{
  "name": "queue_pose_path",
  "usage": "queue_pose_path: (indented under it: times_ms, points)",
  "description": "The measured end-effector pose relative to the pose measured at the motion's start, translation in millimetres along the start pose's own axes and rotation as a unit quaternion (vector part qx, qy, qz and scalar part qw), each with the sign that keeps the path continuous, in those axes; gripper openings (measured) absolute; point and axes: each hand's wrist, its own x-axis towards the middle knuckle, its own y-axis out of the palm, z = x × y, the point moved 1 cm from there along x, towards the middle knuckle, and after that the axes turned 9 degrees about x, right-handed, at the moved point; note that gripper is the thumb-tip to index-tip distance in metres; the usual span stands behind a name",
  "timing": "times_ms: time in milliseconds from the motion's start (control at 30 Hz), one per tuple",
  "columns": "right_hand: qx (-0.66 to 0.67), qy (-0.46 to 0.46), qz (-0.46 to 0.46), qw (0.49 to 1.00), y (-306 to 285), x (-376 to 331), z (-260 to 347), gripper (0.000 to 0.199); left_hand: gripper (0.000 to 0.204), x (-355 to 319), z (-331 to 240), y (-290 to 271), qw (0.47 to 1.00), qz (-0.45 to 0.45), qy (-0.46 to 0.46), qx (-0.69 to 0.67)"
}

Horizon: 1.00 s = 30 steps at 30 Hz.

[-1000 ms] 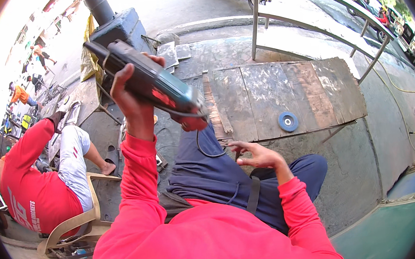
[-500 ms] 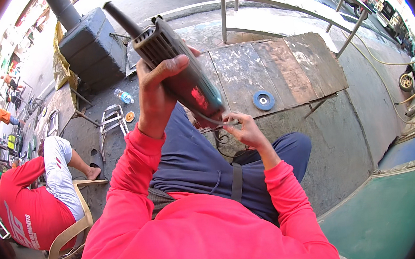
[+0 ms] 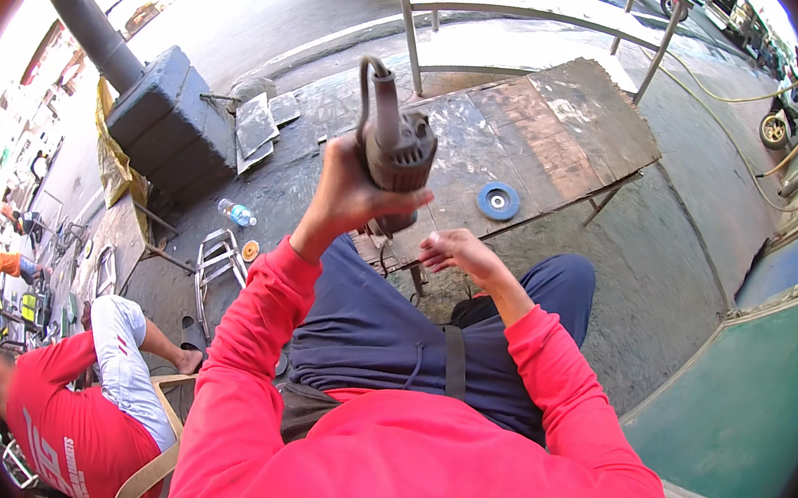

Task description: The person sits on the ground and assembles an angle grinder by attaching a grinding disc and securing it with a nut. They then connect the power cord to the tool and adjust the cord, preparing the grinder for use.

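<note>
A: What's nearest, in the hands themselves?

B: The left hand (image 3: 341,197) is wrapped tight around a grey power grinder (image 3: 397,153), raised with its cable end pointing up and away. The right hand (image 3: 457,251) sits just below and to the right of the tool, fingers loosely curled, gripping nothing and not touching the grinder.

A: And under them?

B: Dark blue trousers (image 3: 378,333) and red sleeves (image 3: 253,330), the person seated. Just past the hands lies a worn wooden tabletop (image 3: 560,128), low to the ground.

A: Anything on it?

B: A blue grinding disc (image 3: 498,201) lies flat, a little beyond and to the right of the right hand, apart from both hands.

A: Further out?

B: Left of the left hand, a small metal stool frame (image 3: 213,262) and a plastic water bottle (image 3: 236,213) on the pavement. Farther left, another person in a red shirt (image 3: 65,420) sits on a chair. Beyond the tabletop stands a metal railing (image 3: 530,15), and far left of it a dark boxy machine (image 3: 165,118).
</note>
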Motion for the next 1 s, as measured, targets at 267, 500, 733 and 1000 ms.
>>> queue_pose_path:
  times_ms: [267,500,733,1000]
  points:
    - [0.398,0.008,0.018,0.917,-11,-8,-15,0.065,0.051,8,32,65,0.964,0.234,0.119,0.029]
    - [0.33,-0.025,-0.116,0.937,-54,16,-14,0.045,0.069,11,107,123,0.881,0.378,0.221,0.179]
    - [0.174,0.115,-0.229,0.951,-87,21,-20,0.046,0.067,-10,161,140,0.831,0.395,0.303,0.249]
    - [-0.351,0.016,-0.387,0.853,-82,23,-24,0.043,0.06,-20,180,157,0.801,0.414,0.323,0.288]
